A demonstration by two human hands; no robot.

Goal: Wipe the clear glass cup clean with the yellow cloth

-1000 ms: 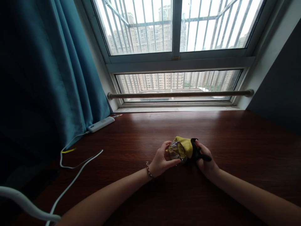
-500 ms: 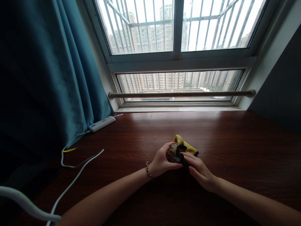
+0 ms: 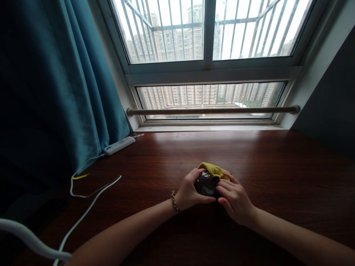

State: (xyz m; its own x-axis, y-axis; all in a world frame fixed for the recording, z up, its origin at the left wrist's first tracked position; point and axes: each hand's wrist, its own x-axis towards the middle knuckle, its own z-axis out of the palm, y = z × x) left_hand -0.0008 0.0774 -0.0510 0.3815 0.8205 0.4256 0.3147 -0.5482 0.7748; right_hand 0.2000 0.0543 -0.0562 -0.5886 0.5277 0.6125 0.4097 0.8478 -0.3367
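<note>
Head view: shows left hand (image 3: 190, 189) with fingers curled round glassy cup (image 3: 206, 185) over counter (image 3: 166, 155), right hand (image 3: 235, 200) with fingers bunched on yellow cloth (image 3: 214, 170) beside it, black-edged end no longer splayed rightward as half a second ago, suggesting closer cloth-to-cup contact.

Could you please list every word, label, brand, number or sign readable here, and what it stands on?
None can be read.
White device: a dark mark, too small to read.
Small marks just past its far end: unreadable.
Yellow cloth and shiny object: no lettering visible.
</note>
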